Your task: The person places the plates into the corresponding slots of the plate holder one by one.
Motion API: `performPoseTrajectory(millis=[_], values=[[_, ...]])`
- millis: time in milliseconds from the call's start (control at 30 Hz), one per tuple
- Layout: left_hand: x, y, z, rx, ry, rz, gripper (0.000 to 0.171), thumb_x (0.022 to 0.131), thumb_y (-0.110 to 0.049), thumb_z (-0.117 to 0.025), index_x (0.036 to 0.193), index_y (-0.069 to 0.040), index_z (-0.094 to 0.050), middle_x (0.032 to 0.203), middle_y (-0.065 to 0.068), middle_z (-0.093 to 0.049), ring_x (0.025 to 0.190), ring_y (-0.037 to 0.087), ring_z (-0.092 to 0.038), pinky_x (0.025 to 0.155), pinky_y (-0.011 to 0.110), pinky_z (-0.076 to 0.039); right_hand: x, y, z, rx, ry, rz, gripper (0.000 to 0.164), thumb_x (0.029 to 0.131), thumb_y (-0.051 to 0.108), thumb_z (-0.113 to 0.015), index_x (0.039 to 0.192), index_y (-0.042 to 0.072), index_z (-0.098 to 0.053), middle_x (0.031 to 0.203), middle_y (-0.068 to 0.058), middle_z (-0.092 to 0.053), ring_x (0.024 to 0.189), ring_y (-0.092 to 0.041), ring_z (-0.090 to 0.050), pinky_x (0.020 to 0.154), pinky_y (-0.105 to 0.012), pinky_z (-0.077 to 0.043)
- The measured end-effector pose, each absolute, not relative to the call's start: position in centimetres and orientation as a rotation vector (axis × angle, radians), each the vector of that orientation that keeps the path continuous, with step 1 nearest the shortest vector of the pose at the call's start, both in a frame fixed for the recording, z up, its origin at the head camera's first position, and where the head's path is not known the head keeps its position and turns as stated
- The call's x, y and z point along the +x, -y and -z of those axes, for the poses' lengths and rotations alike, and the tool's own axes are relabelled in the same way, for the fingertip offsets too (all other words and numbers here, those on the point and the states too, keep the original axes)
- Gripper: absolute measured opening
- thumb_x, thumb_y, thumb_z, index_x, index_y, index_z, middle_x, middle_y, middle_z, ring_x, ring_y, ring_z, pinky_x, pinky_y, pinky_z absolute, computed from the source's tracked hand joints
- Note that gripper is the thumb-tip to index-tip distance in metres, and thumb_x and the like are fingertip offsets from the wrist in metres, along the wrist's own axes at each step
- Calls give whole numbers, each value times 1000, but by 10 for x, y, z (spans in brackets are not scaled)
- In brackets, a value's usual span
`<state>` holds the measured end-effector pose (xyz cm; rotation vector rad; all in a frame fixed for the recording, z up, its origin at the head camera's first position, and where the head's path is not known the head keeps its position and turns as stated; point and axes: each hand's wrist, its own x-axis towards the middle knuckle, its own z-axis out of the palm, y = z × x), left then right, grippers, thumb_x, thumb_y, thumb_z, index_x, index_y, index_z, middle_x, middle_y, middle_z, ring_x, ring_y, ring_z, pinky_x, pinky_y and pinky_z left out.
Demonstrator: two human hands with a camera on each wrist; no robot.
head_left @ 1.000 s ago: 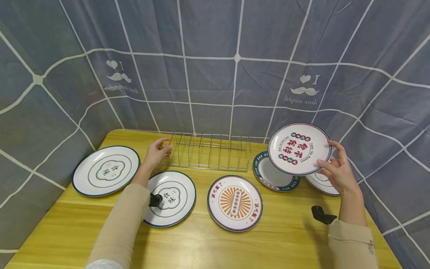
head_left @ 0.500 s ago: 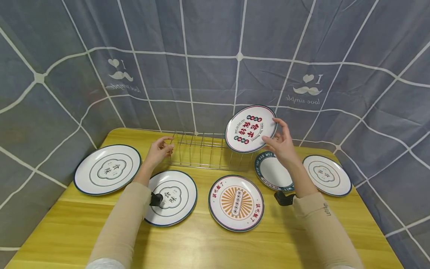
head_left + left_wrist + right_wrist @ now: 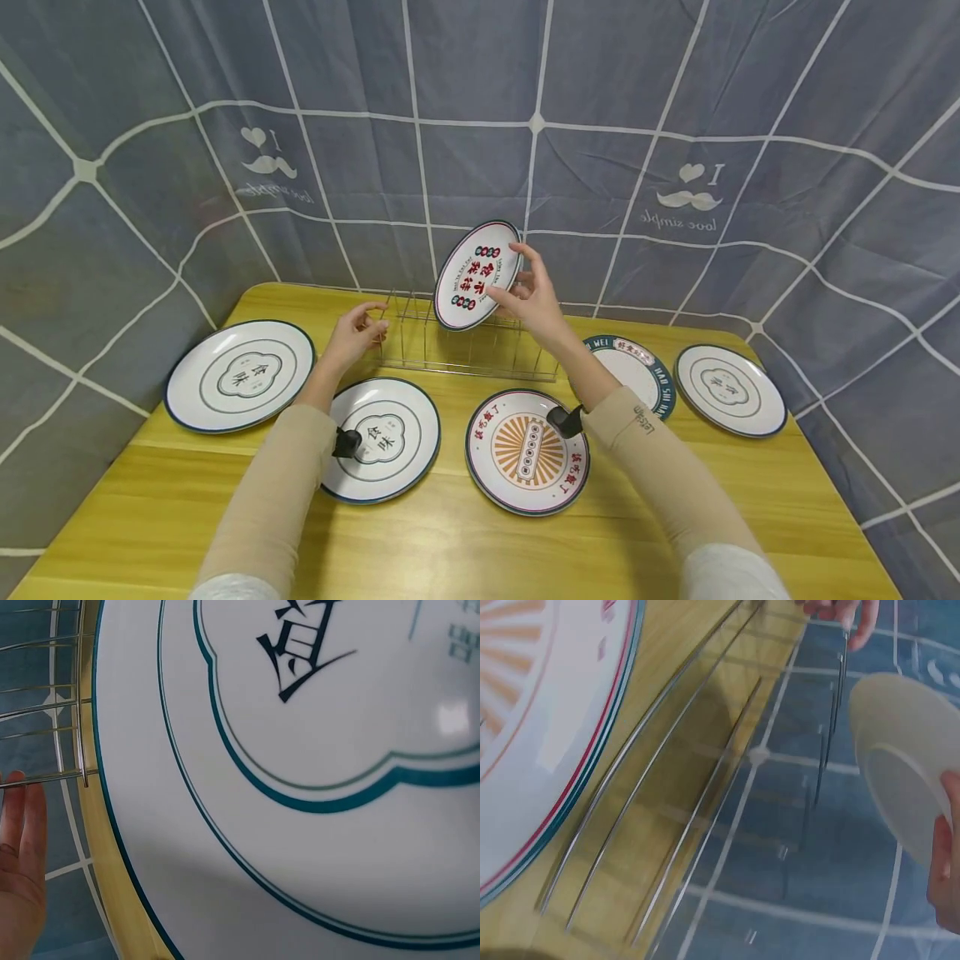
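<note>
My right hand (image 3: 536,304) pinches the right edge of a white plate (image 3: 474,279) with red characters and a dark rim. It holds the plate tilted above a wire plate rack (image 3: 465,367); the right wrist view shows the plate's plain underside (image 3: 904,772), apart from the rack's wires. At the rack's left end, my left hand (image 3: 354,337) grips the end wire between thumb and fingers. In the left wrist view, the left hand's fingers (image 3: 30,825) meet the wire from below, and a white plate (image 3: 247,862) with a green flower outline fills most of the picture.
On the wooden table (image 3: 450,550) lie a large plate (image 3: 191,379) at far left, a flower-outline plate (image 3: 405,467), a sunburst plate (image 3: 498,487), a green-lettered plate (image 3: 663,392) partly behind my right arm, and a smaller plate (image 3: 757,400). A grey curtain (image 3: 480,83) hangs behind.
My right hand has carried the red-lettered plate leftward from above the right-hand plates to over the rack, turning it more upright. The left hand has stayed at the rack's left end.
</note>
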<state>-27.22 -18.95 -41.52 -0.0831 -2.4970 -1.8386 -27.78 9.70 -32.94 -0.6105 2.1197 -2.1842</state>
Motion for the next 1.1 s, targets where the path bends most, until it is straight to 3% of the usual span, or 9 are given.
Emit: performPoseTrajectory(millis=[200, 333, 567, 767, 933, 1100], values=[[-273, 188, 415, -80, 2502, 1869, 37, 92, -10, -54, 127, -3, -47, 80, 13, -48, 91, 43, -54, 82, 50, -49, -279, -67, 331, -673, -2220, 2136, 72, 83, -3, -63, 141, 16, -24, 116, -27, -41, 87, -21, -57, 71, -41, -54], [-274, 189, 416, -83, 2503, 1864, 36, 92, -10, -54, 127, -4, -48, 80, 13, -48, 92, 45, -54, 81, 48, -50, -280, -50, 334, -729, -2295, 2087, 72, 81, -2, -65, 140, 12, -26, 114, -29, -45, 88, -30, -58, 69, -44, -54], [-274, 190, 415, -98, 2511, 1844, 36, 92, -9, -54, 127, -3, -48, 80, 12, -47, 88, 40, -56, 77, 41, -53, -276, -22, 336, -723, -2636, 1819, 73, 77, 9, -73, 137, 15, -34, 111, -23, -47, 90, -30, -58, 69, -30, -53], [-273, 190, 413, -100, 2518, 1852, 37, 93, -10, -53, 128, -4, -47, 81, 13, -48, 92, 46, -53, 77, 40, -53, -271, -1, 339, -675, -2782, 1674, 71, 76, 15, -75, 136, 21, -37, 107, -18, -42, 94, -29, -52, 73, -31, -51], [-274, 191, 414, -107, 2529, 1838, 37, 93, -11, -52, 129, -3, -46, 83, 16, -49, 89, 40, -55, 80, 45, -51, -269, 9, 349, -661, -2811, 1660, 69, 78, 17, -74, 136, 20, -37, 102, -17, -42, 89, -31, -50, 62, -25, -46], [-273, 194, 415, -139, 2521, 1837, 38, 92, -13, -54, 128, -3, -46, 81, 13, -50, 81, 27, -57, 79, 42, -52, -266, 13, 364, -620, -2823, 1656, 68, 78, 19, -74, 135, 20, -38, 94, -18, -43, 78, -21, -42, 53, -17, -37]])
